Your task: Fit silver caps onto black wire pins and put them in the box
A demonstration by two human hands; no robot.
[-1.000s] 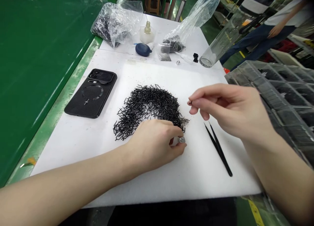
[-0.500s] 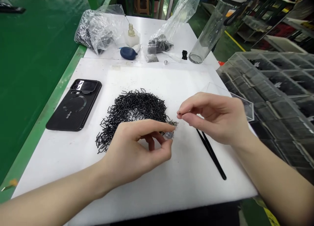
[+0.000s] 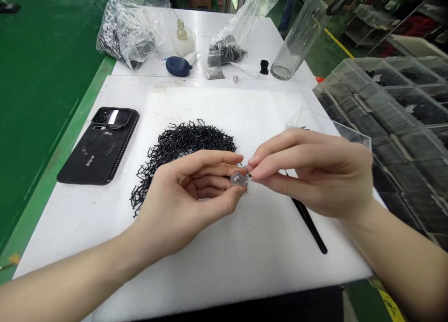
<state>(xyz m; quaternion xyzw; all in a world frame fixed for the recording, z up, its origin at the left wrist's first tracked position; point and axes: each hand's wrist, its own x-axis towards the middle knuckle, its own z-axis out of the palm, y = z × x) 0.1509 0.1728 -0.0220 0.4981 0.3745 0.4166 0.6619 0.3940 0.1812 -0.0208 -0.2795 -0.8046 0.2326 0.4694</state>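
Between its thumb and fingers my left hand [image 3: 191, 191] holds a small clear round piece [image 3: 238, 178]. My right hand [image 3: 308, 172] has its fingertips pinched together beside that piece; whatever lies between them is too small to make out. Behind my left hand a curved heap of thin black bent parts [image 3: 196, 137] lies on the white table [image 3: 217, 275]. Tiny metallic bits show partly between the hands. Black tweezers [image 3: 310, 226] lie below my right hand, their tips hidden.
A black phone [image 3: 100, 144] lies at the left. Plastic bags [image 3: 131, 37], a blue squeeze bulb [image 3: 178, 66] and a clear bottle [image 3: 294, 37] stand at the back. Compartment boxes [image 3: 402, 107] are stacked right. A clear tray [image 3: 357, 137] sits behind my right hand.
My right hand has moved in to the clear piece at my left fingertips. The left fingers have drawn closer round the piece. The whole view has shifted slightly.
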